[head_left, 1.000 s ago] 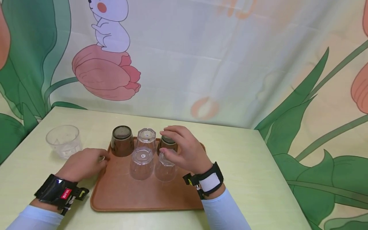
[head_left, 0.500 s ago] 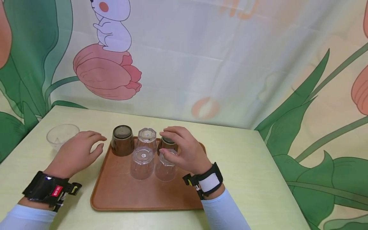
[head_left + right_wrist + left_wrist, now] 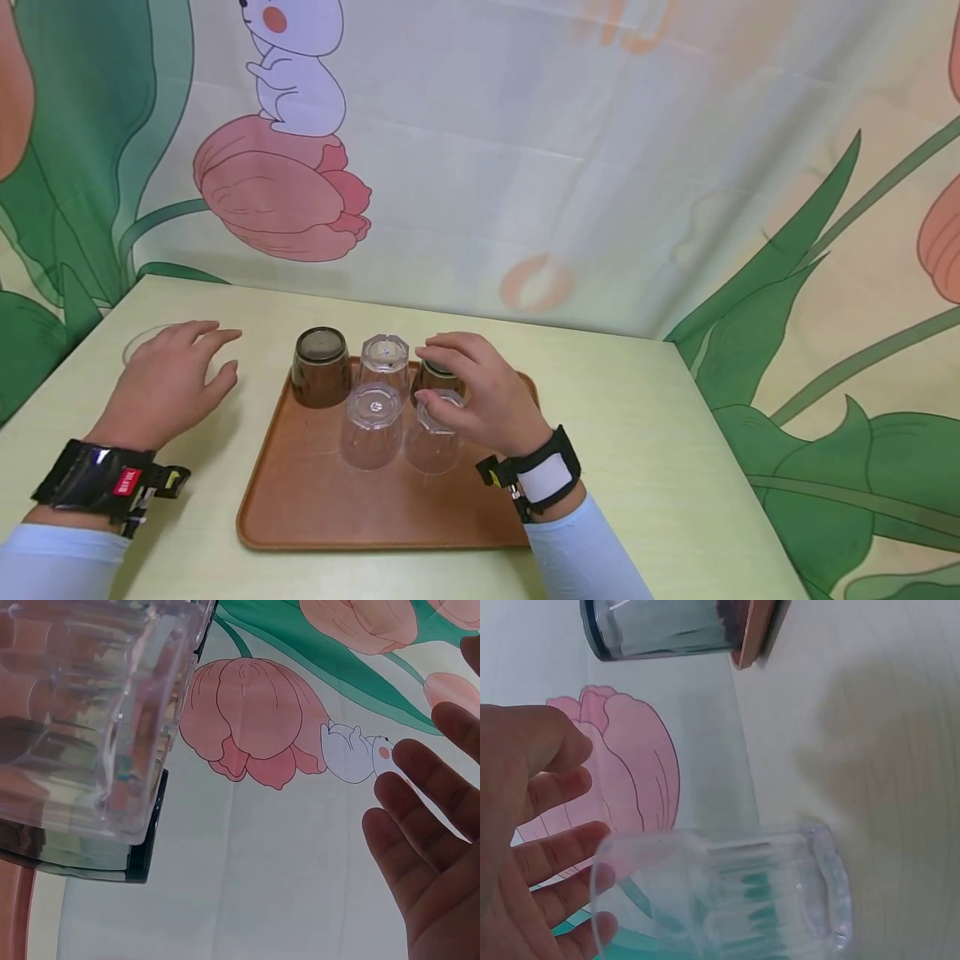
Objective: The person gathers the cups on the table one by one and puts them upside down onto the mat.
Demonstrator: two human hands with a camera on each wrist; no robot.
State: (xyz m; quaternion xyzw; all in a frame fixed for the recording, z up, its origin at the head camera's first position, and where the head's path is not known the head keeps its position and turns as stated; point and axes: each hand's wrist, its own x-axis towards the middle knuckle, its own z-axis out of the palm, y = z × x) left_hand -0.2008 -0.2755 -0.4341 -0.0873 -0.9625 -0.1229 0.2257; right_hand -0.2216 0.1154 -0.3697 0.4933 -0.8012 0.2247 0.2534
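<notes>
My left hand [image 3: 161,383], fingers spread and thumb apart, is over the left part of the table. Its fingertips come right at the rim of an upright clear glass [image 3: 727,892], which the hand mostly hides in the head view. My right hand [image 3: 487,396] hovers, fingers spread, over the right-hand glasses on a brown tray [image 3: 375,512]. Below it are a dark glass [image 3: 437,385], partly hidden, and a clear glass [image 3: 433,450]. Also upside down on the tray stand another dark glass [image 3: 321,371] and two clear ones, one behind [image 3: 385,354] and one in front [image 3: 371,433].
The tray lies on a pale table [image 3: 637,467]. Behind it hangs a cloth backdrop [image 3: 465,167] printed with tulips and a white animal. The left dark glass stands close to the tray's back left corner.
My left hand has moved from the tray's left edge leftward and up to the lone clear glass, its fingers spreading. The right hand stays in the same place over the tray.
</notes>
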